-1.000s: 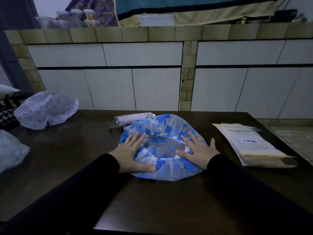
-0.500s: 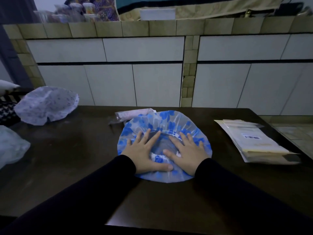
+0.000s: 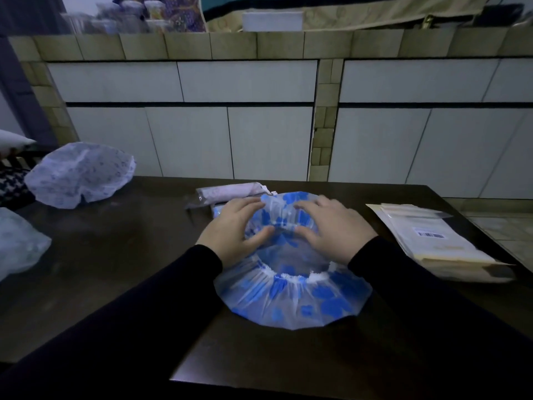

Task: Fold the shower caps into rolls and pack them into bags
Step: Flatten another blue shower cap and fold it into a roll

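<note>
Head view, nearest first: two dark sleeves reach in over the dark wooden table (image 3: 121, 284), and just beyond the table's near edge lies the clear plastic shower cap with blue flower print (image 3: 291, 301), its near half spread flat with the white gathered elastic showing. Further on, the left hand (image 3: 230, 232) and the right hand (image 3: 331, 229) each have fingers curled over the cap's far rim and thumbs tucked under it, pinching the plastic and lifting that edge toward the near side, so the step looks like the first fold. To do it well, I would bring the far rim down evenly with both hands, match elastic to elastic, and press air out toward the open side before rolling, since thin slippery film probably springs back if let go early. Right of the hands sits a stack of pale flat packing bags with a barcode label (image 3: 432, 241), close enough to reach. Just behind the hands lies a pinkish rolled cap in a clear bag (image 3: 230, 192), seemingly finished. Far left rest a puffed white patterned shower cap (image 3: 80, 174) and, nearer, a crumpled pale translucent cap (image 3: 17, 243), probably waiting their turn
</note>
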A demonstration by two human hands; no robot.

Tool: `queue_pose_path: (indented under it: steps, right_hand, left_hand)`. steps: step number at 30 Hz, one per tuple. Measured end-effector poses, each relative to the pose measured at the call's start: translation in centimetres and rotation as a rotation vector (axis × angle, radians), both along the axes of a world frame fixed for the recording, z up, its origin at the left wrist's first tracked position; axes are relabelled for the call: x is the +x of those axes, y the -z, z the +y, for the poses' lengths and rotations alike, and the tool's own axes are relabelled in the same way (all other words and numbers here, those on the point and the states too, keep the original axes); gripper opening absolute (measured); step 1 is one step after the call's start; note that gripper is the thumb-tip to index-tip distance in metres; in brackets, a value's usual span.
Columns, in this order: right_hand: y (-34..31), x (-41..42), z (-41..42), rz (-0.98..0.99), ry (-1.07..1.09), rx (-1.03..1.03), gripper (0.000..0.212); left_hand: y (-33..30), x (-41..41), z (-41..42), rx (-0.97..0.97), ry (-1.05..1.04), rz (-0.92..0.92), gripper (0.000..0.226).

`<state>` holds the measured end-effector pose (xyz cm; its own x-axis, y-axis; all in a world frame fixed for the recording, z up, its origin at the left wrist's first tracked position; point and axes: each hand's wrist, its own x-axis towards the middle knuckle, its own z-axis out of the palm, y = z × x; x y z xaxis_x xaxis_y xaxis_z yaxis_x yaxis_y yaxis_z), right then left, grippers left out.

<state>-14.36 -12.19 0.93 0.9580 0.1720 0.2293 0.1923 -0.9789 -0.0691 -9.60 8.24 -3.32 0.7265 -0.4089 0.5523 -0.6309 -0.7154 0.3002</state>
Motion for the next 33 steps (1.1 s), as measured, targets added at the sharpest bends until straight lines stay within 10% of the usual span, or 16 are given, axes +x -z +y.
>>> queue_pose_path:
  steps: [11, 16, 29, 33]
  right_hand:
    - [5.3, 3.8, -2.4, 0.400, 0.110, 0.077, 0.100]
    - [4.7, 3.3, -2.0, 0.323, 0.117, 0.023, 0.097]
    - [4.9, 5.7, -0.9, 0.323, 0.107, 0.025, 0.092]
    - [4.9, 5.9, -0.8, 0.282, 0.071, 0.022, 0.090]
  left_hand:
    - [0.7, 0.9, -0.8, 0.430, -0.017, 0.595, 0.108]
    - [-0.1, 1.8, -1.2, 0.468, -0.069, 0.227, 0.102]
    - [0.8, 4.0, -1.1, 0.483, -0.319, 0.516, 0.107]
    - [-0.1, 3.4, -1.7, 0.508, -0.311, 0.308, 0.097]
